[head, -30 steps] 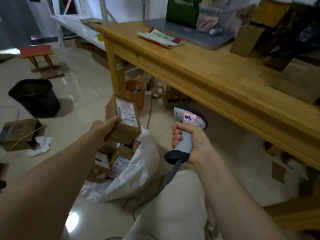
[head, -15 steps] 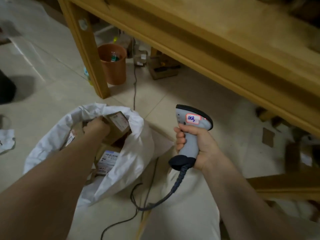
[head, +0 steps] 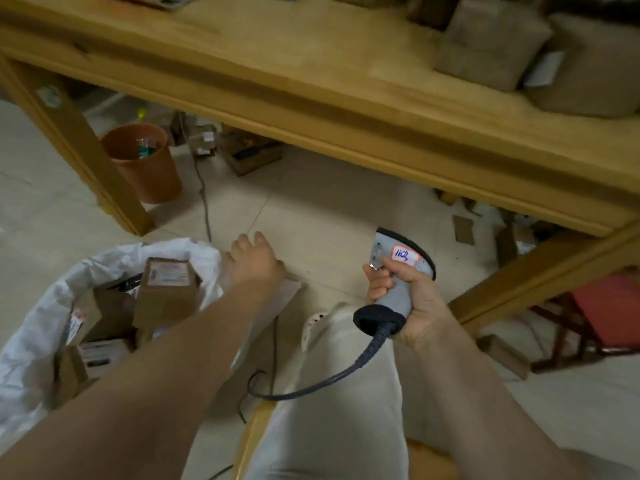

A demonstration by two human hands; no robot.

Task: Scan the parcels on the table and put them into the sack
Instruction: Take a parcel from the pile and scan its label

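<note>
A white sack [head: 38, 327] lies open on the floor at lower left, with several cardboard parcels inside. One brown labelled parcel [head: 166, 289] rests on top of them. My left hand [head: 254, 259] is empty, fingers spread, just right of the sack's rim. My right hand [head: 405, 292] grips a grey handheld scanner [head: 398, 268] with a dark cable trailing down. More brown parcels [head: 491, 43] sit on the wooden table [head: 311, 74] at upper right.
An orange bin [head: 145, 164] stands behind the table leg [head: 79, 147]. Small boxes and a cable lie under the table. A red stool [head: 609, 313] is at right. My pale trouser leg [head: 332, 393] fills the lower middle.
My left hand let go of the labelled parcel in the sack and moved out to the right, empty. The view shifted right and up toward the table.
</note>
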